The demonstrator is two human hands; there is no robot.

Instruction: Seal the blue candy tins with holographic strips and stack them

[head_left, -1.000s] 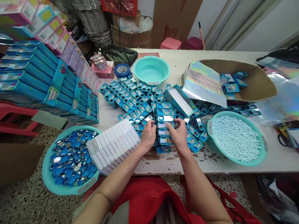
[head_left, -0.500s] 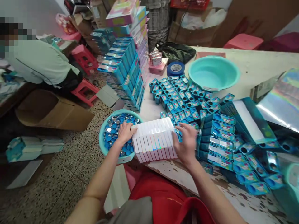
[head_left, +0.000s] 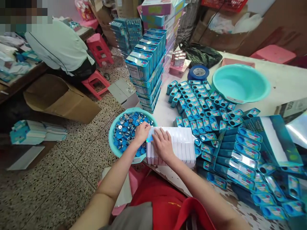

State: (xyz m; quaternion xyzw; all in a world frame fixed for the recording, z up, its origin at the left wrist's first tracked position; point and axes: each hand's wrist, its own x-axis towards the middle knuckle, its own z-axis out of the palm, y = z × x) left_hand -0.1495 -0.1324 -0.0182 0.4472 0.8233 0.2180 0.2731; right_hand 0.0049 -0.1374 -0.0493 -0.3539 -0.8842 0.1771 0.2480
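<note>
A shrink-wrapped pack of slim white boxes (head_left: pixel 182 140) lies at the table's front edge. My right hand (head_left: pixel 164 143) is laid flat on its top near the left end, fingers stretched out. My left hand (head_left: pixel 143 131) is at the pack's left upper corner with its fingers pinched together. Whatever is between those fingertips is too small to make out. A shiny patch of clear film shows beneath them. Behind my left hand is a turquoise basin (head_left: pixel 111 140) full of round blue and silver caps (head_left: pixel 128 126).
Many small blue tins (head_left: pixel 199 111) cover the table behind and right of the pack. Stacked blue display boxes (head_left: pixel 146 67) stand at the back left. An empty turquoise basin (head_left: pixel 240 81) and blue tape roll (head_left: pixel 198 72) sit farther back. A person (head_left: pixel 57 44) sits at the left.
My right hand has moved from the pack's right end to flat on its top near the left end. My left hand's fingers have closed at the left corner. The view has shifted.
</note>
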